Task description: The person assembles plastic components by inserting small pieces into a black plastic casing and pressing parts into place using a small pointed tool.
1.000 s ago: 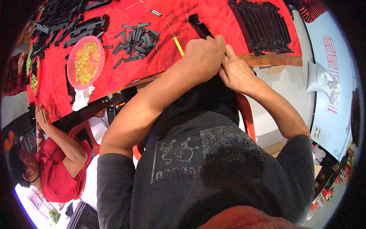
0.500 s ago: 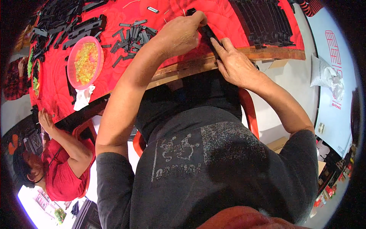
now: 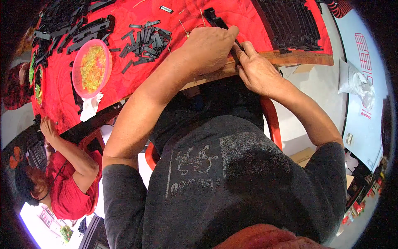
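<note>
A long, slim black plastic piece (image 3: 215, 19) slants from the red-covered table toward its front edge. Around its near end the fingers of my right hand (image 3: 258, 70) are closed. My left hand (image 3: 210, 46) lies over the middle of the piece, fingers curled in with the thumb side against it; whatever the fingertips pinch is hidden behind the hand. Just left of my left wrist lies a pile of small dark, silver-edged parts (image 3: 147, 41). A pink round basket (image 3: 109, 62) of small yellow-green translucent pieces (image 3: 93, 68) stands farther left.
Long black strips (image 3: 286, 25) lie in a dense row at the right. More black parts (image 3: 62, 33) heap at the far left. The table's wooden edge (image 3: 290, 59) runs before me. A co-worker in red (image 3: 74, 182) sits at the left. A white bag (image 3: 354, 81) rests at the right.
My left hand has slid down along the black piece toward my right hand, uncovering its far end. My right hand stays in place, holding the near end.
</note>
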`<action>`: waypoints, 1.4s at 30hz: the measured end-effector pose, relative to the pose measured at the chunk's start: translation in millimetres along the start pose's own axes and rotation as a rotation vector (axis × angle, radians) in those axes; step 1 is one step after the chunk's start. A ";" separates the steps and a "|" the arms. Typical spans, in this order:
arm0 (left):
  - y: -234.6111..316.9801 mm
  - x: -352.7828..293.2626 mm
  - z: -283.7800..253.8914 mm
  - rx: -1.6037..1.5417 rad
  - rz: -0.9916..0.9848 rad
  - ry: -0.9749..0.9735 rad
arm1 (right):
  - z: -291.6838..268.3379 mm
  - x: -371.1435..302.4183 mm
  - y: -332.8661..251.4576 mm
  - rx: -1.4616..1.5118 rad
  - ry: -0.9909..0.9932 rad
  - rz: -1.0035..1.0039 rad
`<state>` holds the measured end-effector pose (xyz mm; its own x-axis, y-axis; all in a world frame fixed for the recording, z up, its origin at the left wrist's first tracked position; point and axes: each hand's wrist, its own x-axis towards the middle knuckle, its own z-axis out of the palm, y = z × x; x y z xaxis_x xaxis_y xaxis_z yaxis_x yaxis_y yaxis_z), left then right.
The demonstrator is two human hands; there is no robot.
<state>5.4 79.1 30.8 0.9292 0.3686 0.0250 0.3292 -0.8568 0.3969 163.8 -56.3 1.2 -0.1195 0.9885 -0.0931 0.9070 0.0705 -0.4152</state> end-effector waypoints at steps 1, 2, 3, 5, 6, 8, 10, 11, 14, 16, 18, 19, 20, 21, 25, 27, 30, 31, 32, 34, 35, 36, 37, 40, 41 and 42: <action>2.3 1.0 -0.4 0.014 -0.005 -0.010 | -2.5 -0.2 -1.4 0.006 -0.014 0.015; 3.8 3.5 -1.0 0.011 -0.008 -0.011 | -3.9 -0.4 -2.1 0.010 -0.029 0.030; 4.7 7.0 -1.6 0.062 -0.004 -0.024 | -3.7 -0.7 -2.2 0.011 -0.033 0.029; 2.9 12.6 0.8 0.112 -0.005 -0.038 | -3.2 -0.4 -2.3 0.006 -0.028 0.035; 0.4 15.5 2.7 0.123 0.012 -0.002 | -4.0 0.7 -3.4 0.008 -0.031 0.032; -0.3 17.7 4.5 0.131 0.028 0.030 | -6.1 1.9 -6.1 0.002 -0.055 0.056; 1.7 18.8 3.0 0.165 0.057 0.028 | -4.3 0.9 -3.0 -0.003 -0.037 0.036; 1.6 18.5 5.4 0.163 0.055 0.026 | -3.3 1.8 -0.5 -0.012 -0.013 0.011; 6.7 13.7 9.0 0.182 0.079 0.106 | -1.2 3.4 1.7 -0.005 -0.017 0.016; 16.9 13.5 6.8 0.157 0.047 -0.006 | 2.8 1.4 5.3 0.011 0.025 -0.026; 22.5 17.2 19.3 0.178 0.062 0.028 | 2.8 0.5 9.8 0.014 0.082 -0.081; 22.8 17.4 26.3 0.194 0.080 0.054 | 4.5 0.0 13.3 -0.003 0.052 -0.105; 24.0 17.4 29.5 0.202 0.078 0.063 | 6.4 -0.4 15.3 -0.019 0.022 -0.121; 24.7 17.4 32.3 0.202 0.093 0.098 | 7.3 0.8 15.9 -0.029 0.064 -0.167; 21.8 10.0 27.4 0.141 0.104 0.117 | 5.8 2.2 11.6 -0.006 0.082 -0.160; 14.4 10.5 13.0 0.079 0.031 -0.010 | 0.4 5.1 3.9 0.000 0.022 -0.051; -16.4 4.2 3.3 -0.081 0.023 0.343 | -9.0 4.7 -4.5 -0.001 -0.054 0.016; -27.3 -2.6 2.6 -0.045 -0.100 0.381 | -6.8 4.3 -1.6 0.000 -0.053 0.023; -33.8 -8.7 -3.7 -0.011 -0.218 0.416 | -4.3 3.0 2.9 -0.007 -0.032 0.006; -47.7 -18.8 -4.5 0.011 -0.347 0.326 | -2.9 2.3 4.0 -0.014 -0.011 -0.024; -51.8 -22.3 -0.6 0.049 -0.423 0.241 | -3.0 2.5 2.6 -0.026 -0.010 -0.021; -55.1 -24.5 3.7 0.085 -0.497 0.155 | -3.1 2.7 1.3 -0.038 -0.008 -0.017; -55.8 -25.8 10.4 0.054 -0.539 0.183 | -4.1 3.4 -0.7 -0.037 -0.008 -0.019; -65.2 -28.0 21.1 0.058 -0.574 0.236 | -4.7 3.9 -5.3 -0.028 -0.018 0.000; -66.0 -26.0 21.3 0.055 -0.569 0.234 | -3.7 5.0 -4.3 -0.031 -0.025 0.007; -66.7 -23.9 21.3 0.055 -0.585 0.210 | -2.9 4.9 -3.1 -0.034 -0.032 0.013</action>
<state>-35.2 119.7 -15.9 0.5416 0.8406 -0.0004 0.7870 -0.5069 0.3518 161.6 -51.3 4.6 -0.1204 0.9845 -0.1277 0.9218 0.0631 -0.3824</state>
